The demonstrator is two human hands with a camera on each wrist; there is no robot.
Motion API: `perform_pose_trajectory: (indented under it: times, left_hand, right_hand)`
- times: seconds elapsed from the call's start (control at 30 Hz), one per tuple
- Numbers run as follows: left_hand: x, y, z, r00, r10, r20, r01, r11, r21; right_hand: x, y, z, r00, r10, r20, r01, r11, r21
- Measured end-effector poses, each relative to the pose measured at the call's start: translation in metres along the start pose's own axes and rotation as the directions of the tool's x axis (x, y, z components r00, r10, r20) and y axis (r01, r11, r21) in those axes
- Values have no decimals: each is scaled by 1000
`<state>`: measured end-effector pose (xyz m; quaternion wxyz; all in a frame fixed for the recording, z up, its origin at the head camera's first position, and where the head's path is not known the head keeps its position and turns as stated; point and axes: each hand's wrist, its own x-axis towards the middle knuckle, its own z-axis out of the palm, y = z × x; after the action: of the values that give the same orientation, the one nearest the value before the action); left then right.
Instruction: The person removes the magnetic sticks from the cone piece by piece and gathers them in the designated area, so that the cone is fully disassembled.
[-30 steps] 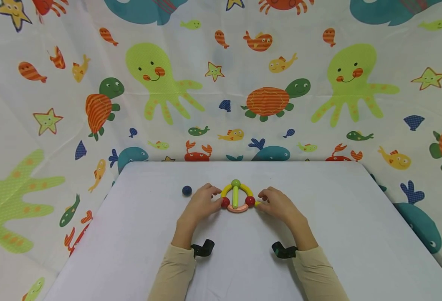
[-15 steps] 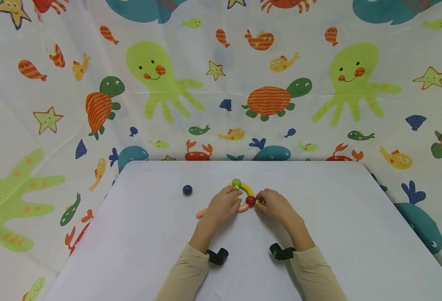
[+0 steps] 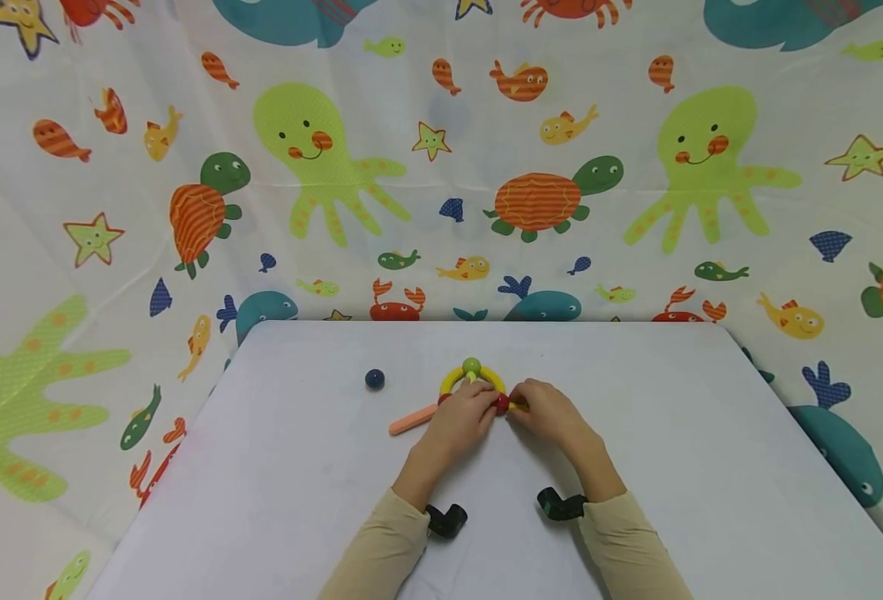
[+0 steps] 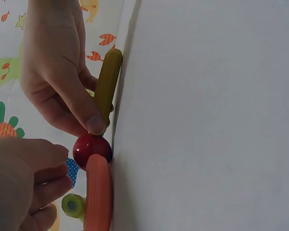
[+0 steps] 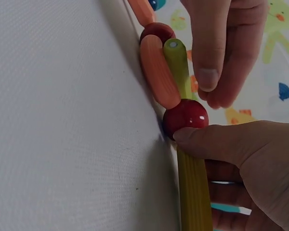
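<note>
Toy pieces form a small figure on the table: two yellow arcs (image 3: 492, 376) meet at a green ball (image 3: 472, 366), with a red ball at each lower end. A curved pink piece (image 5: 159, 72) links the red balls, and a green stick (image 5: 179, 65) lies inside. From the left red ball a pink stick (image 3: 413, 420) juts outward. My right hand (image 3: 549, 410) pinches a yellow stick (image 4: 108, 82) where it meets the right red ball (image 4: 92, 150). Over the figure's middle is my left hand (image 3: 462, 423), fingers loosely bent close to that ball, holding nothing.
A dark blue ball (image 3: 374, 379) sits left of the figure. The white table (image 3: 261, 467) ends at a back edge before a curtain (image 3: 426, 100) printed with sea animals. A black camera (image 3: 449, 521) is strapped to each wrist.
My left hand has moved right, from the left red ball across the figure toward the right red ball, uncovering the pink stick. My right hand stays near the right red ball.
</note>
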<state>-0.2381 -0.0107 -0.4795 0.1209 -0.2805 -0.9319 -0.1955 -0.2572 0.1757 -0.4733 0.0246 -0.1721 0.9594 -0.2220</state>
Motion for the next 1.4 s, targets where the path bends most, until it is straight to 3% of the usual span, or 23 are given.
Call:
perform_pose_trajectory:
  times: [0.23,0.53,1.0,1.4]
  left_hand:
    - [-1,-2,5,998,-21,63,21,1000,-8]
    - [-3,1,11,999,-32,14,33,999,-24]
    - [-3,3,11,996,-86,17,87,995,-56]
    - [-3,0,15,996,-91,-1,91,992,-91]
  right_hand:
    - [0,-1,0,999,-38,7,38,999,3]
    - [0,0,2,999,-31,7,31,999,26]
    - [1,0,4,999,-50,-6,50,997,56]
    - [2,4,4,998,-63,-18,63,997,33]
